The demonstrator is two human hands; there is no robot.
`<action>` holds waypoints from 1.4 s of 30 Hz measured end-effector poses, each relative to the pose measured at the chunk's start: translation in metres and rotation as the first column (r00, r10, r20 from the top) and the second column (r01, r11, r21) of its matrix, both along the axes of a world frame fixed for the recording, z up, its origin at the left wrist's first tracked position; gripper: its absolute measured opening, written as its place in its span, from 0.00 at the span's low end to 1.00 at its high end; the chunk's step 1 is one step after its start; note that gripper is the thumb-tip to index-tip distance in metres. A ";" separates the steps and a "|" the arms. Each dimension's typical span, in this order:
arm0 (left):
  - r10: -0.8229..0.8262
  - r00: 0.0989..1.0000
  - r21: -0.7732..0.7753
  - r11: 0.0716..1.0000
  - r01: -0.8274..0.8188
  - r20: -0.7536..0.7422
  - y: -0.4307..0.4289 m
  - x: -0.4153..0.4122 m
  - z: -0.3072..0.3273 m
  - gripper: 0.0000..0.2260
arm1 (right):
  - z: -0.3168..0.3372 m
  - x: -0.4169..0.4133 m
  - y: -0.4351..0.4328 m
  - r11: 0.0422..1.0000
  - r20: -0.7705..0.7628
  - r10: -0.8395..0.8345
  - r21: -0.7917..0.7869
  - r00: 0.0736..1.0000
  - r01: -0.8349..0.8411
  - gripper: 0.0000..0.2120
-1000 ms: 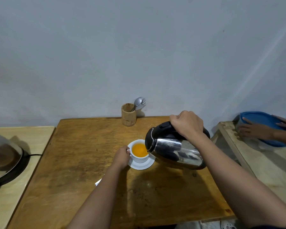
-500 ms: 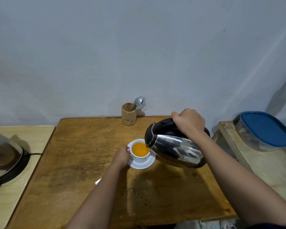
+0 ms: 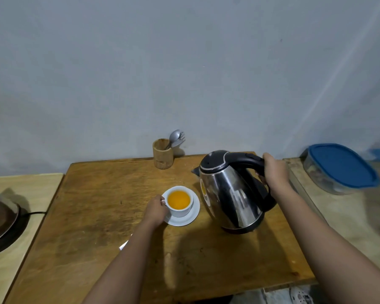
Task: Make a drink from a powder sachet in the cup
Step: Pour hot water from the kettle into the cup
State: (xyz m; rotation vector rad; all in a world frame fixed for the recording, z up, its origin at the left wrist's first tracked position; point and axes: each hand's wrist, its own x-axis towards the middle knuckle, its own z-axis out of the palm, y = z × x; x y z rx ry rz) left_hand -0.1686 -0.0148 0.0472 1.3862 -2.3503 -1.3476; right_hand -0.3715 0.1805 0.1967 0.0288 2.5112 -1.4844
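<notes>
A white cup [image 3: 183,210] filled with orange drink sits on a white saucer [image 3: 192,217] in the middle of the brown wooden table [image 3: 97,216]. My left hand [image 3: 155,210] grips the cup's handle at its left side. A steel kettle [image 3: 230,194] with a black lid and handle stands upright on the table, to the right of the cup. My right hand [image 3: 274,172] is closed around the kettle's handle. A white scrap [image 3: 123,245], perhaps the sachet, peeks out beside my left forearm.
A wooden holder [image 3: 162,153] with a spoon and fork stands at the table's back edge. A blue-lidded clear container [image 3: 340,168] rests on the side surface to the right. A dark round appliance [image 3: 0,224] with a cord sits on the pale counter at left.
The kettle was tilted over the cup and pouring; now it stands upright on the table to the right. Another person's hands on the blue container have gone.
</notes>
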 end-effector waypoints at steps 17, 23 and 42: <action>0.040 0.998 -0.005 0.999 -0.041 -0.051 0.003 -0.001 -0.010 0.10 | -0.003 -0.023 0.034 0.794 0.064 -0.449 -0.428 0.891 0.431 0.13; 0.019 0.998 0.007 1.000 -0.019 -0.052 0.001 -0.001 -0.013 0.05 | -0.014 -0.040 0.031 0.783 0.069 -0.459 -0.440 0.886 0.440 0.12; 0.037 0.999 -0.042 0.998 -0.038 -0.038 0.009 -0.004 -0.008 0.08 | -0.053 -0.059 0.055 0.754 0.119 -0.417 -0.509 0.901 0.416 0.14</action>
